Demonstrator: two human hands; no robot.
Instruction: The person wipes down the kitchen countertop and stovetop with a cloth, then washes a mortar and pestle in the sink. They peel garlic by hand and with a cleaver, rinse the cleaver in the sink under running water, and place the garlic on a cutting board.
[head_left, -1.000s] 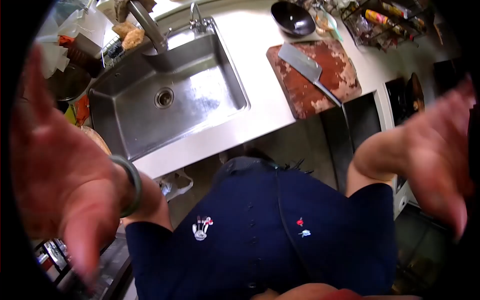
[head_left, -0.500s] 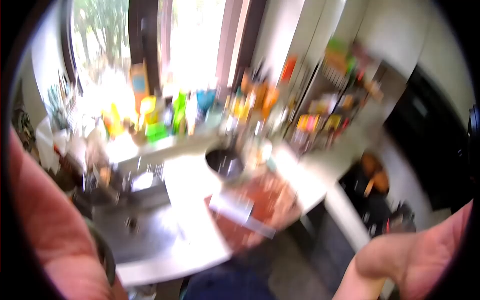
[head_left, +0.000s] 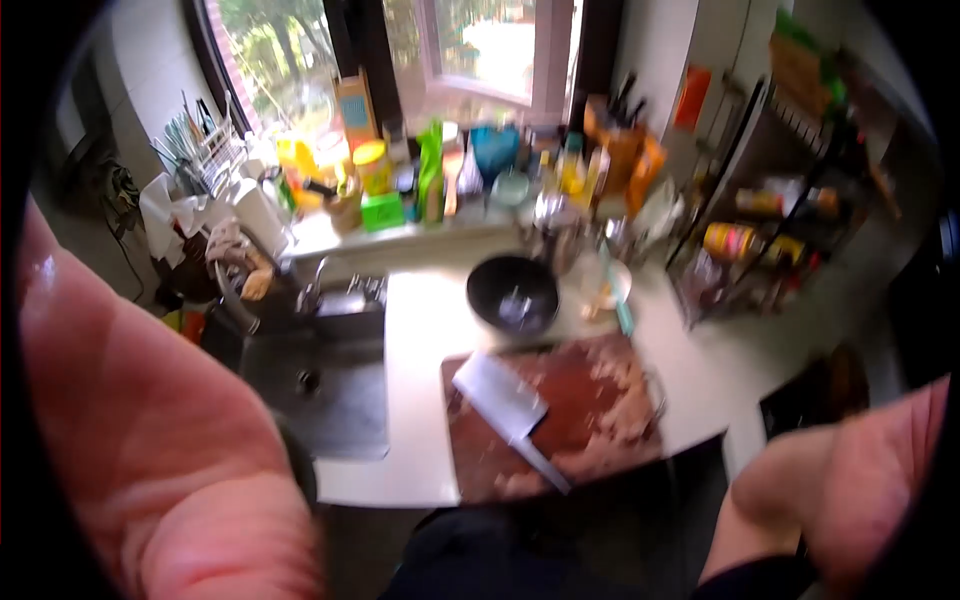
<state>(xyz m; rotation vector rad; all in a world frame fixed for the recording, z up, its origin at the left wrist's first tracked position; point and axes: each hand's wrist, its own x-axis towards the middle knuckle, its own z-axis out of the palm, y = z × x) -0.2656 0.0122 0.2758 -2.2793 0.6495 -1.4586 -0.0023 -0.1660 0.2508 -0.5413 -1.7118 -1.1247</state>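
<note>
My left hand (head_left: 170, 430) is raised close to the camera at the left edge, showing its palm and wrist. On the right side, my right hand (head_left: 870, 480) is also raised near the camera. The fingers of both lie outside the view, so what they touch is hidden. Below and between them, a cleaver (head_left: 503, 398) rests flat on a reddish-brown cutting board (head_left: 560, 405), its handle toward the front edge. Pale minced meat (head_left: 625, 405) is spread along the board's right side and front. Behind the board stands a black bowl (head_left: 495, 285).
A steel sink (head_left: 335, 415) is left of the board. Bottles and a green box (head_left: 382, 211) line the windowsill. A dark rack (head_left: 745, 215) with jars stands at the right. Another bowl with a teal-handled utensil (head_left: 624, 315) is beside the black bowl.
The view has turned left and steadied, so the counter sits farther right and looks sharper. Both hands stay raised at the sides; the left shows larger. Cleaver and board lie as before.
</note>
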